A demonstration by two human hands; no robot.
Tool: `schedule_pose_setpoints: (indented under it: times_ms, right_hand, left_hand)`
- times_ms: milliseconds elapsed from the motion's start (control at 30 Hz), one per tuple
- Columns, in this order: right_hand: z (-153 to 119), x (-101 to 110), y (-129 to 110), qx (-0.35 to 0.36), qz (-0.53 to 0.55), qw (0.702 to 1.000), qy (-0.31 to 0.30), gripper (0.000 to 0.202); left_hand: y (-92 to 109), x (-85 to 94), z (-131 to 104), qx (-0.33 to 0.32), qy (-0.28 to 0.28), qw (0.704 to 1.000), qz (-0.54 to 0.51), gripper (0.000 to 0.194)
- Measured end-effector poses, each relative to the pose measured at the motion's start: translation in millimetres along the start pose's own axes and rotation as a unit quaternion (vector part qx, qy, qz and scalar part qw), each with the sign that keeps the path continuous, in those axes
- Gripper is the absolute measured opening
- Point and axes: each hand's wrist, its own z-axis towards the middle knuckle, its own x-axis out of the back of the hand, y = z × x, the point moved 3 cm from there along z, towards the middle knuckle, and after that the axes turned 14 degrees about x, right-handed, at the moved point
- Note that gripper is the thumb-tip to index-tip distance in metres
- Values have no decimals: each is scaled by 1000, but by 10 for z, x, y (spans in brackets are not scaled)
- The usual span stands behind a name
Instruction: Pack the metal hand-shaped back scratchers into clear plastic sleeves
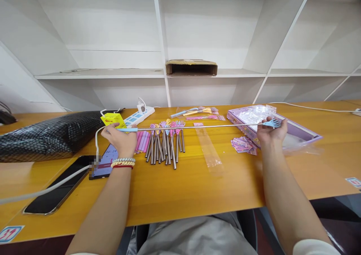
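Note:
A telescopic back scratcher [197, 127] is drawn out long and level above the table, spanning both hands. My left hand [122, 140] is closed round its light blue handle. At the other end, my right hand [271, 134] grips the blue claw head, with the claw's prongs lying against the fingers. Below the rod is a pile of retracted back scratcher heads with metal tubes [166, 146], in pink, purple, yellow and blue. Purple and pink handles [142, 141] lie beside them. A clear plastic sleeve [208, 147] rests flat on the table, near several printed cards [244, 145].
Bagged back scratchers [197, 113] lie at the back. A purple box [306, 135] with plastic bags stands right. Left are a yellow box [113, 119], a power strip [139, 116], a phone [60, 187], a lit screen [105, 164], a cable [56, 185] and a black bubble-wrapped package [53, 136].

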Motion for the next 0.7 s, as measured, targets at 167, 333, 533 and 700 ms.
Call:
schedule_pose_setpoints:
  times_ms: [167,333,533,700]
  right_hand:
    - [27,35,5,9,-3,1000,7,36]
    - [52,50,-1,2,6,1000,16,30]
    - [25,12,-18,-2,3,999,35,28]
    - [-14,-15,-38,-9,7,999,41,37]
  left_hand:
    - [-20,-11,10,-1,-21,1000,19,45]
    - [-49,-39,29,3,-17,1000,23,43]
    - [-76,-70,37,15,-29,999,13,45]
    - [-75,-78,35,19,-36,999,11,43]
